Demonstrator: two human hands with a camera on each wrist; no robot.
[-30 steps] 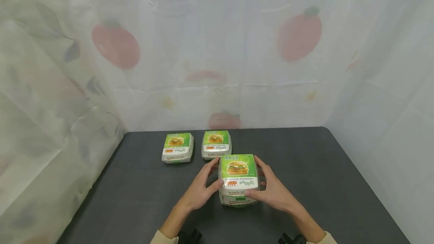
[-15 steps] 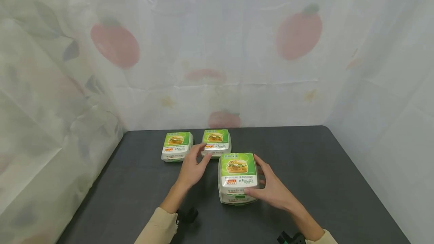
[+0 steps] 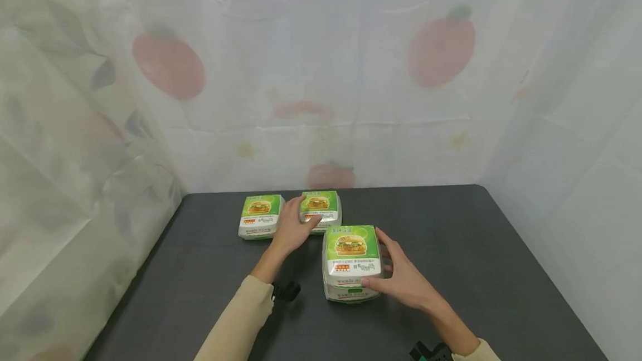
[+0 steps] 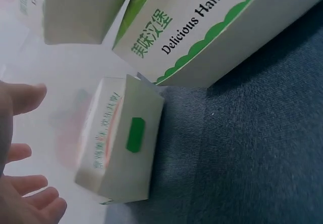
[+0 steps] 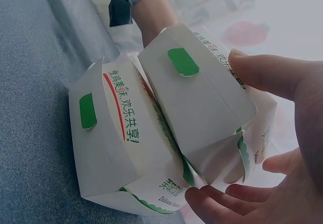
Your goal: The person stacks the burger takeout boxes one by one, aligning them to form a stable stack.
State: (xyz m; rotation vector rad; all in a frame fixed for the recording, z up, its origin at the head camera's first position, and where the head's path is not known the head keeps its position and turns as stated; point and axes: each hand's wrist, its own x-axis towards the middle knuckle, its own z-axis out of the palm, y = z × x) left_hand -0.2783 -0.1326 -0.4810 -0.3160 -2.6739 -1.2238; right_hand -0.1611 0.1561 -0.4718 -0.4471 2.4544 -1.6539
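Two white-and-green hamburger boxes stand stacked at the front middle; the upper box (image 3: 353, 255) covers most of the lower box (image 3: 351, 294). My right hand (image 3: 401, 277) holds the stack's right side, thumb on the front edge and fingers along the side. In the right wrist view the thumb (image 5: 267, 70) lies at the upper box's lid. Further back, my left hand (image 3: 293, 226) hovers over the left side of a third hamburger box (image 3: 323, 205). Its thumb and fingers are spread, and the left wrist view shows them apart from that box (image 4: 126, 143).
Another hamburger box (image 3: 259, 213) sits to the left of the left hand at the back of the dark table (image 3: 476, 272). Behind the table hangs a pale curtain (image 3: 391, 144) with fruit prints. A wrist camera (image 3: 286, 291) is strapped under the left wrist.
My left hand has left the stack and gone back and left, then over to the back middle box. The right hand and the stack have stayed in place.
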